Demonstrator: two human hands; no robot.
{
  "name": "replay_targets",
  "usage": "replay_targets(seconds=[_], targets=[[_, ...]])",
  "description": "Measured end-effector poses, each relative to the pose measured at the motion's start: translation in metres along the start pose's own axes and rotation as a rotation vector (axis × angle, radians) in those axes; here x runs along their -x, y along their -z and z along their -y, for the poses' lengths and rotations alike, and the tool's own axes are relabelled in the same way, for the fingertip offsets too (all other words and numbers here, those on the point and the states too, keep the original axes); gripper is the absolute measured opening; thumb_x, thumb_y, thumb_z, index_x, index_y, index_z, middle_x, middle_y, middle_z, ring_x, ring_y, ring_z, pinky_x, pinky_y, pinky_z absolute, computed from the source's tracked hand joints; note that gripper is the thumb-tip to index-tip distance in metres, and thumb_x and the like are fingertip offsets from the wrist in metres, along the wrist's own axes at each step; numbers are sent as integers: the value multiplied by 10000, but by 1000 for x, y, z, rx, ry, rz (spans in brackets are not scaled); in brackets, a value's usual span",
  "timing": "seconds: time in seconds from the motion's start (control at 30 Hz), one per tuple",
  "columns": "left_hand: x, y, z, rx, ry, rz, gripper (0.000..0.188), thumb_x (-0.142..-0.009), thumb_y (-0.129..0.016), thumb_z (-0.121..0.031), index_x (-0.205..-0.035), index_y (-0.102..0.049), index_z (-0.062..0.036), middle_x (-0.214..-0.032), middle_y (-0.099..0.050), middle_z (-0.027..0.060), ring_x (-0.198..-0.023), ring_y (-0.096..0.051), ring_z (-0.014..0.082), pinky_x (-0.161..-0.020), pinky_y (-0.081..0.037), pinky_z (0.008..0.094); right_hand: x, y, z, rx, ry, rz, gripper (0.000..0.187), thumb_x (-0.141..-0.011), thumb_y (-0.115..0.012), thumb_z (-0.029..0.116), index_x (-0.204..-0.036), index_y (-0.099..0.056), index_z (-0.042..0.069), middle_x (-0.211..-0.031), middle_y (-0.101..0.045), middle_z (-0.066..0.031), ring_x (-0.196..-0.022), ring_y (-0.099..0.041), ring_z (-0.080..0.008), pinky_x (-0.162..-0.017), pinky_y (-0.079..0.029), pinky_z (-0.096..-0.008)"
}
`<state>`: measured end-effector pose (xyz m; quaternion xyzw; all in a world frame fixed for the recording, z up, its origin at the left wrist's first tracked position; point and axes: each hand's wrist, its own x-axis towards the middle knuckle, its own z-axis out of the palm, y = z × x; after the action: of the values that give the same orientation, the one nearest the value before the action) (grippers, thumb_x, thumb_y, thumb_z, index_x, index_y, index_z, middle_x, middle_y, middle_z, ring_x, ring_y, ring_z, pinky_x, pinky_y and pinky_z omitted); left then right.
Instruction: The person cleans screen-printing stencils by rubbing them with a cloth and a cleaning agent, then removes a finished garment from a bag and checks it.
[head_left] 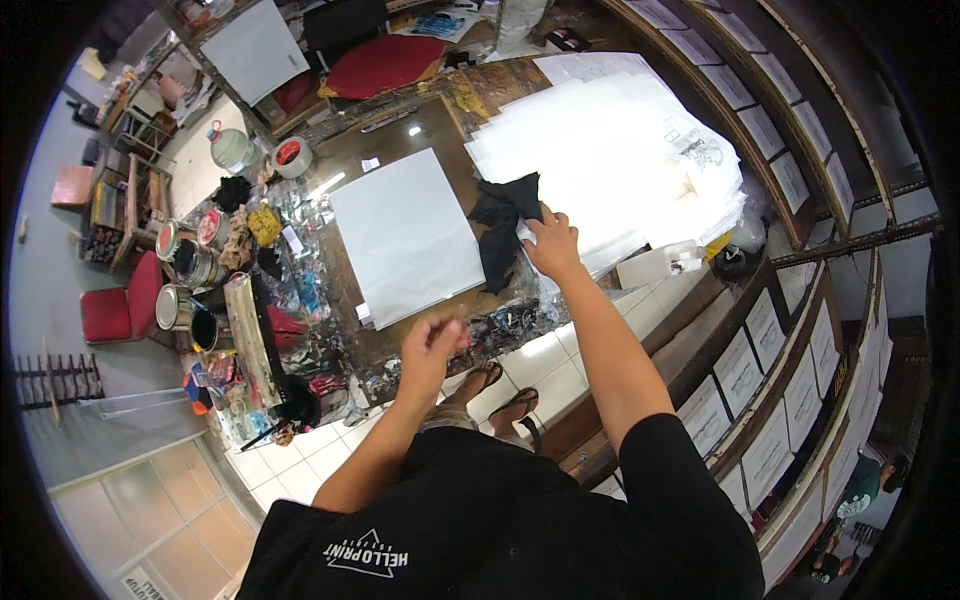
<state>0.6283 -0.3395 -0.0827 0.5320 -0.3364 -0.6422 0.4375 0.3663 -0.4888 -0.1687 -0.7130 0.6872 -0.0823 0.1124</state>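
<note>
My right hand [553, 243] reaches over the table to a crumpled black cloth [507, 222], fingers bent at its right edge and closed on it. That cloth lies between a stack of white sheets [400, 240] and a large fanned pile of white paper [600, 150], overlapping the pile's left edge. My left hand [433, 345] hovers by the table's near edge, just below the stack. Its fingers are curled and blurred, so whether they hold anything cannot be made out.
Open paint cans [175, 307] stand along the table's left side, near a tape roll [292, 157] and yellow rag [264, 225]. A white box [660, 264] sits right of my right forearm. Drying racks with printed sheets [740, 370] line the right. A red chair [385, 66] stands behind.
</note>
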Motion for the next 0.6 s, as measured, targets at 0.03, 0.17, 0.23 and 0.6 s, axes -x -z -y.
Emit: replay_targets(seconds=[0.03,0.17,0.23,0.6], targets=[[11,6,3,-39,9,15,262,-1004,-640,-178,-1165,-591,22,-1071,-677,111,-960,-664,186,-875,-553,328,-5,-7,-1,16,-5,28,421,-871,-704,287,-1273,-664,171,-1527,-419,-89,-1327,-418,-346,-1025,-381,-597],[25,23,11,-63,35,11,254,-1007,-632,-185,-1160,-591,13,-1074,-677,119,-979,-671,195,-886,-559,343,-25,-21,-4,115,-58,166,401,-901,-668,292,-1274,-651,146,-1518,-433,-59,-1359,-402,-343,-1044,-363,-599],[20,23,7,-55,30,-18,234,-1003,-646,-171,-1135,-607,18,-1026,-677,102,-929,-662,155,-848,-550,294,-34,-20,-11,-36,-77,186,385,-906,-671,265,-1255,-657,105,-1455,-519,-63,-1342,-459,-287,-1055,-378,-571],[-54,-36,-46,97,88,137,358,-1033,-594,-305,-1213,-569,3,-1103,-648,134,-967,-657,225,-858,-563,349,31,93,12,-1331,-108,28,272,-841,-701,-13,-1109,-656,6,-976,-669,-43,-868,-617,-112,-785,-515,-256]])
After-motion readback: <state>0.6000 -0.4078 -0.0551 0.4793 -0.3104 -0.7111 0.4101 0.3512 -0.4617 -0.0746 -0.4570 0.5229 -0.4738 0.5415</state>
